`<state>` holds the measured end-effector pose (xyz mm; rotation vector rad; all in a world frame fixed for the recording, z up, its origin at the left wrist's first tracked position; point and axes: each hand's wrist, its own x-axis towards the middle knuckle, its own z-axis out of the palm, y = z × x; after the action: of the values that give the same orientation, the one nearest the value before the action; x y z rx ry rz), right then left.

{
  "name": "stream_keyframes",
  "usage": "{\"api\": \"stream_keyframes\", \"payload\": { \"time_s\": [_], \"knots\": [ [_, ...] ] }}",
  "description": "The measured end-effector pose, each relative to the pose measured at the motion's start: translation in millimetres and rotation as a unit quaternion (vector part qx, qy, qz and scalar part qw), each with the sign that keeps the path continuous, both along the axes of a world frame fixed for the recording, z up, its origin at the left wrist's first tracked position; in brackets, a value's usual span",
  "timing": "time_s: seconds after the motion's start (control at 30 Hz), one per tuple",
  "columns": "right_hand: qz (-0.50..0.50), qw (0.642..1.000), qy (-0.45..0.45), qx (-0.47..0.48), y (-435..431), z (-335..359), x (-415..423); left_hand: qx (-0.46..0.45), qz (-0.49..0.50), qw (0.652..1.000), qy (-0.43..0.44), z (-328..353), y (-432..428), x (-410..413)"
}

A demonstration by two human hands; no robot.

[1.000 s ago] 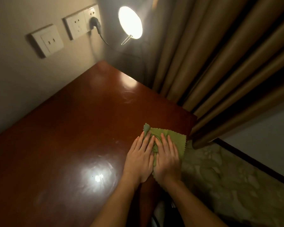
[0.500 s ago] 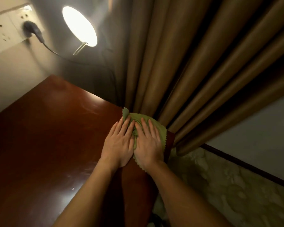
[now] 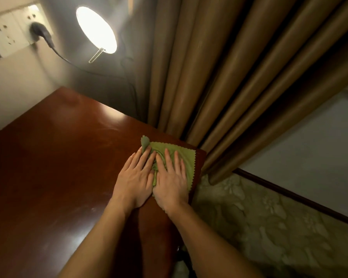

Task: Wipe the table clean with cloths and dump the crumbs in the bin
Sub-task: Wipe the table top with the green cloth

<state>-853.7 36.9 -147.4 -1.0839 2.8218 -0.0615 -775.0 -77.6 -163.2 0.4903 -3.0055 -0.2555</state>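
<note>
Both hands flat, fingers straight: left hand (image 3: 136, 178) and right hand (image 3: 171, 180) press green cloth (image 3: 184, 157) at counter (image 3: 48, 167) far right corner, beside curtain (image 3: 229, 87). Wiping mid-course, by my judgement. Crumbs not discernible; bin unseen, dumping left.

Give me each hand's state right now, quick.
Left hand: open, fingers straight, pressing the green cloth.
Right hand: open, fingers straight, flat on the same cloth.
</note>
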Motion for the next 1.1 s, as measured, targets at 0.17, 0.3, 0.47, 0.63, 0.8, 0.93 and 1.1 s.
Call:
{"api": "stream_keyframes", "payload": {
  "time_s": [0.17, 0.3, 0.47, 0.63, 0.8, 0.93, 1.1],
  "knots": [
    [0.032, 0.999, -0.004, 0.004, 21, -2, 70, 0.017, 0.025, 0.999, -0.01, -3, 22, 73],
    [0.051, 0.998, 0.003, 0.02, 42, -5, 147, 0.055, 0.039, 0.997, -0.036, 2, 47, 154],
    [0.056, 0.998, -0.017, 0.034, 70, -11, 230, 0.083, 0.062, 0.994, -0.043, 14, 79, 241],
    [0.091, 0.996, -0.022, -0.008, 62, -1, 244, 0.073, 0.098, 0.992, -0.033, 18, 81, 259],
    [0.103, 0.994, -0.019, -0.014, 10, -3, 210, 0.099, 0.125, 0.986, -0.045, 14, 32, 226],
    [0.088, 0.995, -0.017, -0.042, -60, -6, 170, 0.101, 0.117, 0.986, -0.059, 14, -40, 182],
    [0.051, 0.994, -0.029, -0.092, -161, -11, 113, 0.076, 0.135, 0.986, -0.067, 12, -141, 117]
  ]
}}
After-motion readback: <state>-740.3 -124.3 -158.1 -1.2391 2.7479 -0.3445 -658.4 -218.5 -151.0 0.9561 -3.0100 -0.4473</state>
